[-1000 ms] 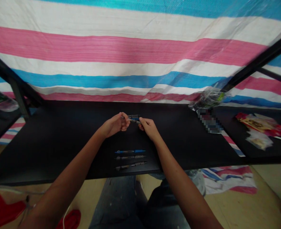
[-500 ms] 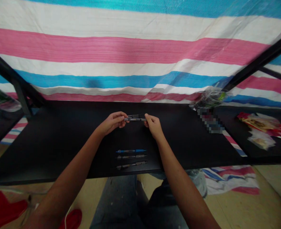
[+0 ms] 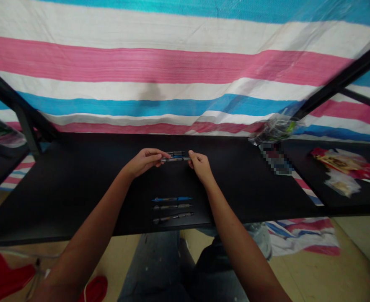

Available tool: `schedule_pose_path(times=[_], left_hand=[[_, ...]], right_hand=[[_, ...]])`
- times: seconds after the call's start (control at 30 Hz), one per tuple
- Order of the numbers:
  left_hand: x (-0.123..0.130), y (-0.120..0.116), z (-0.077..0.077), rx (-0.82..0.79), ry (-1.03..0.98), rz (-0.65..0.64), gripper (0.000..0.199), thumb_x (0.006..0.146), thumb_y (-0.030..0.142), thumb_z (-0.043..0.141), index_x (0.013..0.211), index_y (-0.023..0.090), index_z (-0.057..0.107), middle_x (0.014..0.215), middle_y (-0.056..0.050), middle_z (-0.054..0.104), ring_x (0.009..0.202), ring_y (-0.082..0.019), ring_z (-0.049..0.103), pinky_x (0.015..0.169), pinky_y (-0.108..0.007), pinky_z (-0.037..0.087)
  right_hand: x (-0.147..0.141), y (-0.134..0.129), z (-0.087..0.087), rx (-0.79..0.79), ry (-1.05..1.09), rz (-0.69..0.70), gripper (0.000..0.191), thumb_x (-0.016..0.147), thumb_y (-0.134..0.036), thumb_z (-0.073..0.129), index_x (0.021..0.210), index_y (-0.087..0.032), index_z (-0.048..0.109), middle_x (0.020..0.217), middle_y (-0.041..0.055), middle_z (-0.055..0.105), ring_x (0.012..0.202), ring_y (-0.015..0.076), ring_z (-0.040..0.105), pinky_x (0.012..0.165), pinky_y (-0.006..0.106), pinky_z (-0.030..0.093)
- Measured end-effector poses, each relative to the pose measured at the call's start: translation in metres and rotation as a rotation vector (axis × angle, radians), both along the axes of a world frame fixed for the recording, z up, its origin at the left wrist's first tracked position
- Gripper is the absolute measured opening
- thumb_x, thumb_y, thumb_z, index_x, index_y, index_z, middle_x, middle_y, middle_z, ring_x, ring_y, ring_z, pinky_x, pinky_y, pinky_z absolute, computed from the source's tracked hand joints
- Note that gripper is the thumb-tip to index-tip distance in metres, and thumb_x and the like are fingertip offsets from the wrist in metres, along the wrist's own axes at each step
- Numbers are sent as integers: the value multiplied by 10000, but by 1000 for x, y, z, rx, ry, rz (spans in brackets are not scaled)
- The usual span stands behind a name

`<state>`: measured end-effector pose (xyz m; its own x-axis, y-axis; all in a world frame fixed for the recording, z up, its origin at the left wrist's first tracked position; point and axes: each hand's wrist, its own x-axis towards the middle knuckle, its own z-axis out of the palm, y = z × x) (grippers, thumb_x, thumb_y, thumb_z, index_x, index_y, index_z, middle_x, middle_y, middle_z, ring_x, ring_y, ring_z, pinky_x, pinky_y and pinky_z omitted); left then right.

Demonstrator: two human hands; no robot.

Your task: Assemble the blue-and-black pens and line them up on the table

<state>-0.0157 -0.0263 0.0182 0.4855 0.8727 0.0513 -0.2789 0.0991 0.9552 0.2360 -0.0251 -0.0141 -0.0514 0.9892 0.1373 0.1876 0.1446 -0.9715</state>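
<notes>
Between my hands, level with the far row of pens, is a dark pen with a clear barrel [image 3: 177, 159]. My left hand [image 3: 147, 161] pinches its left end, and my right hand [image 3: 200, 164] pinches its right end. Just behind it lie a few other pens [image 3: 176, 153], partly hidden by the held pen and my left fingers; one shows some blue. Closer to me, three pens lie in a row: a blue pen [image 3: 172, 199], a dark pen [image 3: 172, 206] and another dark pen [image 3: 173, 217] set slightly askew near the table's front edge.
The black table [image 3: 87, 188] runs up to a striped plastic sheet [image 3: 178, 67]. At the back right are a crumpled clear plastic bag [image 3: 275, 129] and a blurred-out flat object [image 3: 275, 159]. Red packaging [image 3: 345, 161] lies farther right; a bottle [image 3: 1, 130] is at the left.
Both hands have shifted slightly left and a little nearer with the pen. Blue now shows on a pen behind it. The near row of pens lies as before.
</notes>
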Motion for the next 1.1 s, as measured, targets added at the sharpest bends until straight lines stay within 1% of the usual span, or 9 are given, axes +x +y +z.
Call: schedule_pose_path(times=[0.07, 0.2, 0.3, 0.4, 0.57, 0.7, 0.9, 1.0, 1.1], left_hand=[[-1, 0, 2, -26, -3, -4, 314, 769, 264, 805, 1031, 92, 788, 909, -138, 747, 733, -134, 633, 638, -224, 478], [1, 0, 1, -66, 29, 23, 275, 733, 236, 839, 973, 109, 798, 1098, -169, 744, 818, -161, 691, 638, -211, 515], [4, -1, -3, -100, 14, 39, 274, 708, 246, 866, 939, 116, 799, 1146, -168, 736, 844, -172, 718, 703, -235, 565], [6, -2, -6, -109, -37, 62, 280, 678, 261, 894, 896, 113, 797, 1096, -155, 754, 815, -158, 727, 758, -245, 586], [7, -2, -4, -51, -108, 133, 272, 661, 276, 908, 838, 109, 786, 982, -133, 776, 696, -107, 694, 684, -199, 574], [7, -3, -1, -26, -83, 105, 277, 652, 263, 912, 835, 98, 783, 915, -126, 777, 662, -103, 674, 652, -195, 563], [12, -3, -3, -53, -108, 111, 324, 763, 328, 840, 996, 114, 770, 1085, -140, 747, 837, -168, 718, 734, -241, 576], [12, 0, -8, -110, -111, 22, 402, 822, 397, 784, 1092, 103, 741, 994, -149, 751, 802, -179, 718, 716, -265, 568], [10, 2, -12, -136, -139, -7, 407, 852, 409, 754, 1102, 89, 731, 926, -142, 747, 756, -160, 701, 696, -257, 550]], right_hand=[[1, 0, 0, -7, 3, -22, 600, 859, -717, 531, 558, -198, 514, 465, -36, 414, 433, 98, 357, 460, 262, 273], [2, 1, -1, -13, -6, -43, 608, 852, -724, 535, 547, -198, 515, 457, -33, 413, 427, 99, 356, 454, 264, 275], [1, 1, -1, -19, 26, -41, 609, 842, -727, 544, 543, -197, 516, 460, -27, 434, 430, 100, 374, 454, 261, 292], [0, -1, 2, -38, 70, -21, 591, 809, -722, 591, 554, -191, 542, 485, -13, 490, 441, 103, 412, 460, 258, 330], [-3, -6, 8, -40, 39, 58, 573, 805, -697, 610, 580, -170, 610, 520, 8, 551, 470, 114, 475, 485, 257, 370], [-6, -6, 4, -46, 45, 64, 565, 822, -681, 605, 586, -168, 612, 519, 4, 546, 469, 110, 472, 489, 256, 364], [-4, 2, -5, -41, 72, -81, 572, 844, -690, 579, 578, -184, 572, 476, -16, 493, 434, 102, 424, 455, 253, 322], [-2, 5, -8, -49, 30, -136, 594, 837, -710, 571, 554, -189, 558, 445, -17, 473, 407, 100, 401, 434, 255, 301], [-3, 4, -8, -62, 13, -129, 611, 826, -734, 561, 542, -192, 552, 436, -15, 470, 393, 102, 394, 421, 258, 294]])
